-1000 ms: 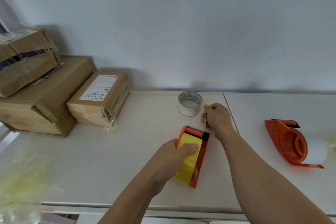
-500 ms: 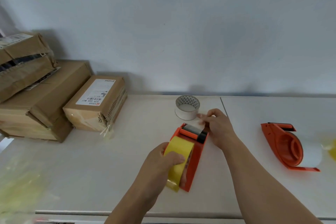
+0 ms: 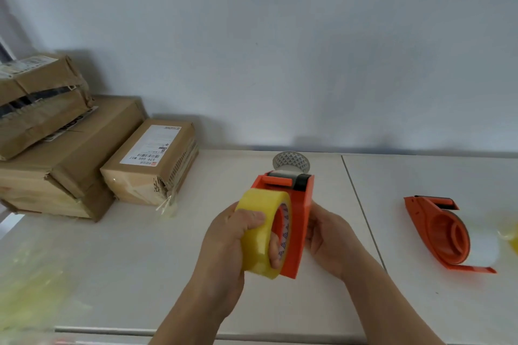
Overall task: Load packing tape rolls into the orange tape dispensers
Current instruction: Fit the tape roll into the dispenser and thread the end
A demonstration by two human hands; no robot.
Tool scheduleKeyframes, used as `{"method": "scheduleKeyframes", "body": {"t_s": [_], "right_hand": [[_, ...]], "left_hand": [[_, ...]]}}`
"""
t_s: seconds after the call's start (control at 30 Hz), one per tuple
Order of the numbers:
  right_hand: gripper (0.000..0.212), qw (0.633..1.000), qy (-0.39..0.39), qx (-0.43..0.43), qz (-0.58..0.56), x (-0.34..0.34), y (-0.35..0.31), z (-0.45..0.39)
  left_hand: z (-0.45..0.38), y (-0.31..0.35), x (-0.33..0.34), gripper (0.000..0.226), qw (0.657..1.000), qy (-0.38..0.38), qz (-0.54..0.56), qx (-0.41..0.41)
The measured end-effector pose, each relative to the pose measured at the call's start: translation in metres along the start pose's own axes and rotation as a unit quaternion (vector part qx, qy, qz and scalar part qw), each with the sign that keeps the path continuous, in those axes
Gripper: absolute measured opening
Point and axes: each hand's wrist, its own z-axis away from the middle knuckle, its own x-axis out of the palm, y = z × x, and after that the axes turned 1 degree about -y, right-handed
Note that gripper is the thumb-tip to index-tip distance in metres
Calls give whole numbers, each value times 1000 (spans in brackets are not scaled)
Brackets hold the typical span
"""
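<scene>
My left hand (image 3: 232, 235) grips a yellow tape roll (image 3: 262, 230), thumb over its rim and fingers through its core. The roll sits against the open left side of an orange tape dispenser (image 3: 300, 213), lifted off the table and tilted. My right hand (image 3: 328, 235) holds that dispenser by its right wall. A black roller and grey bar show at the dispenser's far end. A second orange dispenser (image 3: 437, 232) lies on its side at the right with a pale roll (image 3: 485, 246) on its hub.
A bare cardboard tape core (image 3: 291, 161) stands behind the held dispenser. Taped cardboard boxes (image 3: 148, 159) are stacked at the left against the wall. The white table (image 3: 140, 260) has a seam right of my hands. Blurred yellowish plastic lies at the near left.
Both hands lifted the dispenser and roll towards me. My right hand left the dispenser's front end and took hold of its right wall. The roll now presses closer to the hub.
</scene>
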Motion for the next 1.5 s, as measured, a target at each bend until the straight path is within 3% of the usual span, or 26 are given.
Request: {"method": "scheduleKeyframes", "body": {"t_s": [0.13,0.3,0.4,0.5,0.67,0.77,0.8,0.93,1.03,1.13,1.2,1.27,1.37,1.5], "right_hand": [[41,996,-17,44,-75,12,25,15],[47,961,-96,103,-238,22,31,21],[50,953,-101,103,-267,24,31,21],[53,951,-82,98,-281,21,32,15],[55,959,-83,77,-261,24,27,13],[89,969,-24,35,-243,20,30,6],[89,968,-23,31,-247,22,28,8],[49,969,-46,42,-241,20,32,7],[48,974,-21,12,-224,18,34,10],[40,980,10,-39,-194,22,33,15],[44,986,22,-65,-154,27,28,21],[45,990,24,-72,-117,30,25,25],[48,991,17,-76,-108,35,24,31],[58,980,-71,-60,-177,41,26,36]], "left_hand": [[-4,-10,5,34,999,43,-28,4],[-5,-18,13,45,998,43,-41,8],[-4,-22,15,40,996,53,-65,13],[-4,-22,14,21,997,54,-57,9],[-2,-22,14,42,998,48,-45,8],[-3,-25,11,39,997,59,-43,4],[-4,-25,11,47,997,60,-41,2],[-7,-26,11,60,998,61,-17,13],[-9,-24,12,53,997,69,0,28],[-12,-21,14,22,996,69,22,47],[-13,-20,13,14,996,72,30,51],[-12,-20,13,17,996,62,44,52],[-14,-21,12,49,995,58,73,44],[-17,-26,8,46,991,57,115,41]]}}
